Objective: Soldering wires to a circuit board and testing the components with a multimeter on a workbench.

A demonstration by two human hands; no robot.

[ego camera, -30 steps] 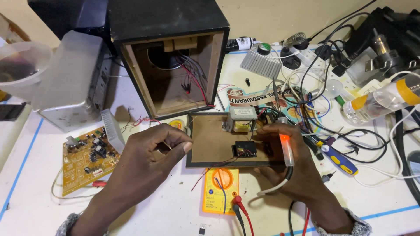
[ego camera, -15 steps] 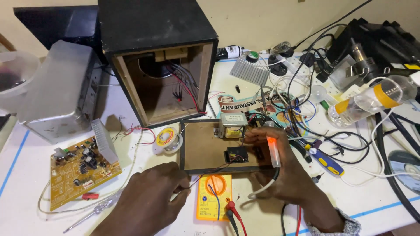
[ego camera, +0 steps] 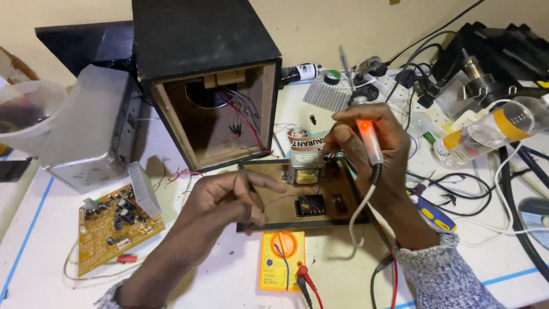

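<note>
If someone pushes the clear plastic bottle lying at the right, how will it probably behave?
The clear plastic bottle lies on its side, so it would likely roll. It looks nearly empty, so probably light. The cables around it may stop it soon.

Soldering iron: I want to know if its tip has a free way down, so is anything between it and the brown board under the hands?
The right hand holds the soldering iron tip-up above the brown board. The transformer stands on the board just below that hand, and the left hand hovers over the board's left part.
</note>
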